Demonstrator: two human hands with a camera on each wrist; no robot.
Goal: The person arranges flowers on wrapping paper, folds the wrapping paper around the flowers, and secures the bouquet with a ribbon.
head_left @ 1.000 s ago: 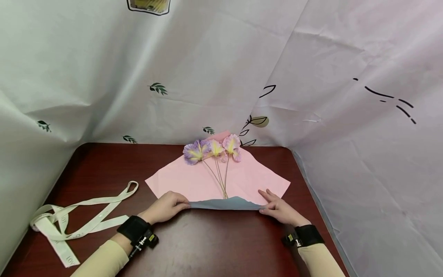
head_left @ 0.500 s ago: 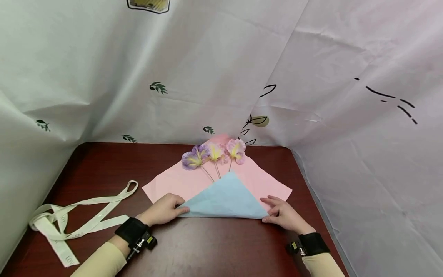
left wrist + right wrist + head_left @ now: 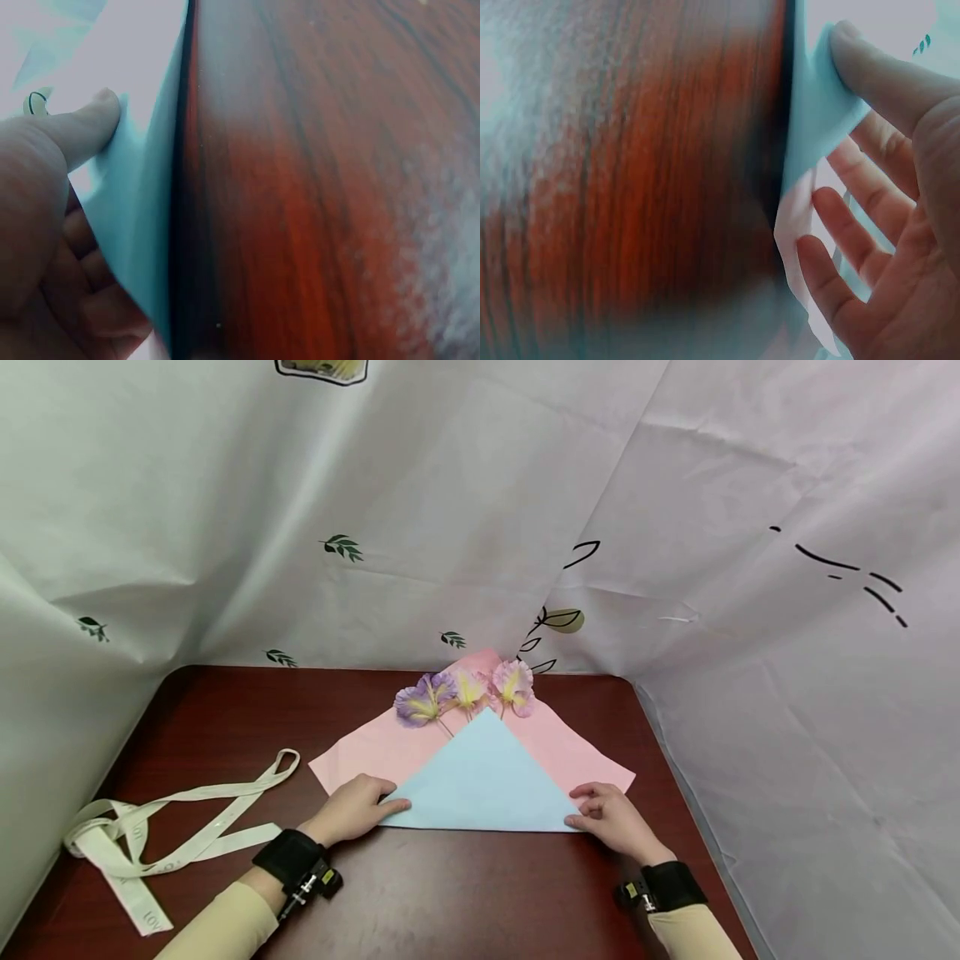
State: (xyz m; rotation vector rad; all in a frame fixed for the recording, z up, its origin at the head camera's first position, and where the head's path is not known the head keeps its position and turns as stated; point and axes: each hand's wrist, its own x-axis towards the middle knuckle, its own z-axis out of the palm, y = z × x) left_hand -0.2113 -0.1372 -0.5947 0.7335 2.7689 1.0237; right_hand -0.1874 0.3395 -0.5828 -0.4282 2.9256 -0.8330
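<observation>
A sheet of wrapping paper (image 3: 480, 785), pink on one face and light blue on the other, lies on the table with its near part folded up into a blue triangle. Artificial flowers (image 3: 468, 689), purple, yellowish and pink, rest on its pink side; the flap covers most of their stems. My left hand (image 3: 358, 810) pinches the fold's left corner, thumb (image 3: 94, 124) on the blue face and fingers underneath. At the right corner my right hand (image 3: 615, 818) pinches the flap between thumb (image 3: 877, 67) and forefinger, the other fingers spread behind the paper.
A cream ribbon (image 3: 172, 860) with printed lettering lies loosely looped on the left of the dark red wooden table (image 3: 465, 902). Pale printed cloth (image 3: 420, 510) hangs close behind the table and along its sides.
The near edge of the paper has been turned up and away, so its blue face now lies over the stems. Both hands stay at the fold's ends, and the flap's tip has straightened toward the middle.
</observation>
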